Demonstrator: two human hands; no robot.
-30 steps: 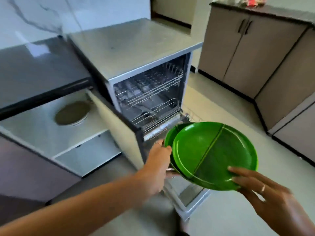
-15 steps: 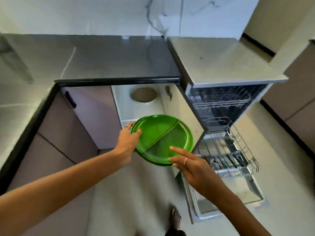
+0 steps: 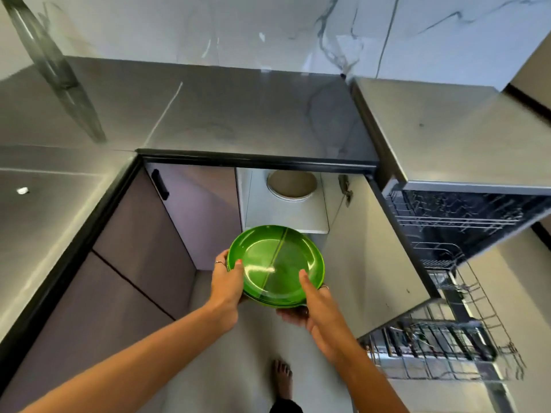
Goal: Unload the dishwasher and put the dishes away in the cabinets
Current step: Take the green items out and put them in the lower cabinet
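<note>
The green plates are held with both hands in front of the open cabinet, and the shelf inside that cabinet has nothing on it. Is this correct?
Not fully. The head view shows the green plates held by the left hand and the right hand in front of the open cabinet, but the shelf is not bare: a round beige plate already lies on it.

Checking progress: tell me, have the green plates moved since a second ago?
Yes. The green plates went from beside the dishwasher leftward to the open cabinet shelf.

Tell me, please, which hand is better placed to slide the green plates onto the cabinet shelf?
Probably the left hand: it grips the green plates on the side facing the shelf. The right hand supports them underneath.
</note>
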